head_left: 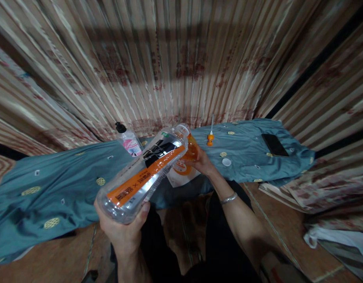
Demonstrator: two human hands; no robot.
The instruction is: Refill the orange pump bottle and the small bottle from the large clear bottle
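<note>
The clear bottle (148,169) is the landmark, slanting above the cloth-covered tabletop (78,169) with its mouth end raised away from the person. At its base, the left hand (122,230) has its fingers wrapped round the plastic, thumb along the side. Beside its mouth, the right hand (202,160) has its fingers curled round an amber bottle (192,147), partly hidden. Left of the clear bottle stands a pump bottle (129,143); right of it lie an orange-ended stem (210,139), a white disc (226,162) and, farthest, a black phone (275,145).
</note>
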